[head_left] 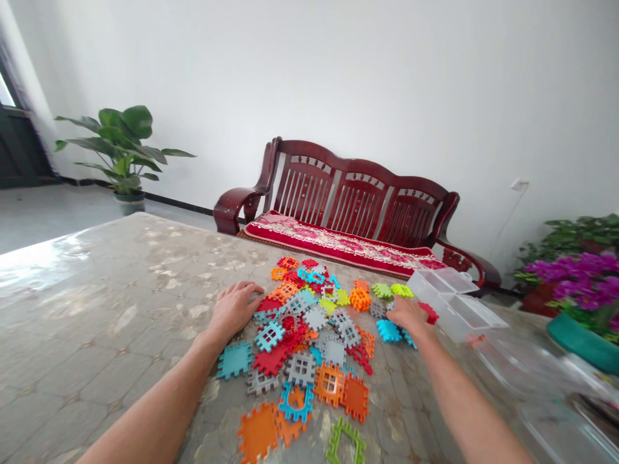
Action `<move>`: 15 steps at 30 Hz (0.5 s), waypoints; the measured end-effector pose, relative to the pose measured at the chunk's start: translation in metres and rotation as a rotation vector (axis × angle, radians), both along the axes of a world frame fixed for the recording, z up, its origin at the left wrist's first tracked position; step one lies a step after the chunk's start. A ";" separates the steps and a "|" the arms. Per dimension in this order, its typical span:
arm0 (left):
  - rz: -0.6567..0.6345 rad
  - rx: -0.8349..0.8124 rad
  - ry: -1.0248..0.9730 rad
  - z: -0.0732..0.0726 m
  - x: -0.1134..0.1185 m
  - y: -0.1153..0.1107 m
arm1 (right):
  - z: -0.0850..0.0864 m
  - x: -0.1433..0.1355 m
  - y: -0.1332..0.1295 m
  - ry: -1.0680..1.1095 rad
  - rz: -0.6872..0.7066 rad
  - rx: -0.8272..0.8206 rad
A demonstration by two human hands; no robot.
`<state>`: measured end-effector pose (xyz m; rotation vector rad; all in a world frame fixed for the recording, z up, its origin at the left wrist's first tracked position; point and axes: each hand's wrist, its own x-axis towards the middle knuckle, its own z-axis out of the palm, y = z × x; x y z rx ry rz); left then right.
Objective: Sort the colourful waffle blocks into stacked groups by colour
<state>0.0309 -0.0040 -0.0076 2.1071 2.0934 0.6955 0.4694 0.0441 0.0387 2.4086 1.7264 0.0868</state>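
A loose heap of interlocking plastic tiles in red, orange, blue, grey and green covers the table in front of me. My left hand lies on the table against the heap's left side, fingers stretched out and holding nothing. On the right, my right hand is closed, with a bit of a grey tile showing at its fingertips; the fingers partly hide it. Around that hand sit small same-coloured groups: grey tiles, orange tiles, light green tiles, blue tiles and red tiles.
Right of my right hand stands a clear plastic box with compartments. Clear lids lie nearer me, beside a teal pot of purple flowers. A wooden bench stands beyond the patterned table.
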 end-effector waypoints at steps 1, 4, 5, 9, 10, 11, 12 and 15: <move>0.001 0.000 -0.005 0.000 0.000 0.000 | 0.000 0.000 0.000 0.005 -0.003 -0.001; 0.004 -0.004 -0.018 0.000 0.000 0.001 | 0.001 0.000 -0.001 0.015 -0.001 0.007; 0.003 -0.006 -0.021 -0.001 0.000 0.001 | 0.002 0.001 -0.001 0.018 0.002 0.015; -0.005 -0.007 -0.017 -0.002 -0.001 0.002 | 0.003 0.001 -0.004 0.026 0.026 0.057; -0.009 -0.004 -0.015 -0.003 -0.001 0.002 | 0.003 0.002 -0.004 0.027 0.035 0.065; -0.010 -0.001 -0.015 -0.003 -0.002 0.002 | 0.002 0.003 -0.004 0.026 0.043 0.072; -0.010 0.001 -0.017 -0.003 -0.002 0.002 | 0.002 0.003 -0.004 0.026 0.051 0.077; -0.008 0.002 -0.026 -0.003 -0.001 0.002 | 0.000 0.005 -0.004 0.035 0.084 0.082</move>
